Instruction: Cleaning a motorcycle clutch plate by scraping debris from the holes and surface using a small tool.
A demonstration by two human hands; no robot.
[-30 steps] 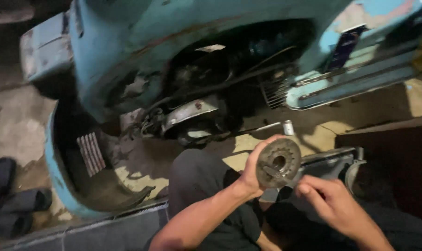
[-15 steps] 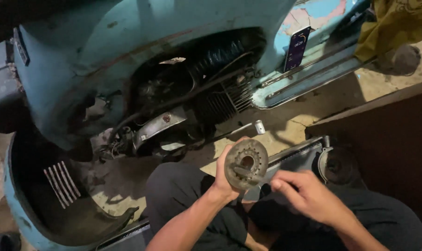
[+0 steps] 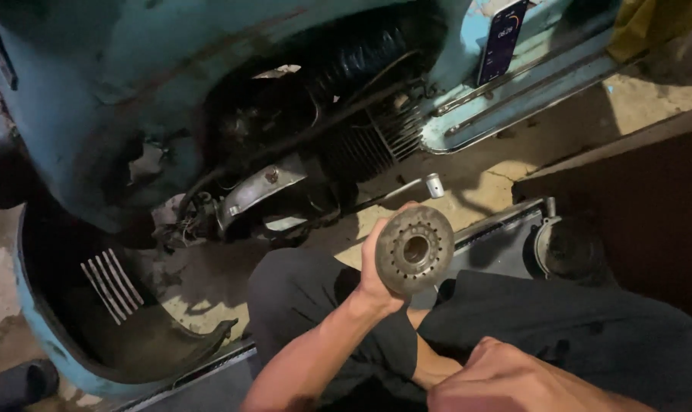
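My left hand grips a round grey metal disc with a centre hole and small holes around it, held upright in front of my knees. My right hand is low at the bottom edge, fingers curled, apart from the disc; whether it holds anything is not visible. Beyond the disc lies a light blue scooter on its side, its dark engine exposed with cooling fins and cables.
A detached blue side panel with vent slits lies at the lower left. A socket tool rests on the concrete floor near the engine. A phone leans on the scooter's footboard. A dark metal tray sits by my right knee.
The view has shifted closer to the engine. My left hand still holds the disc; my right hand has dropped away from it toward the bottom edge.
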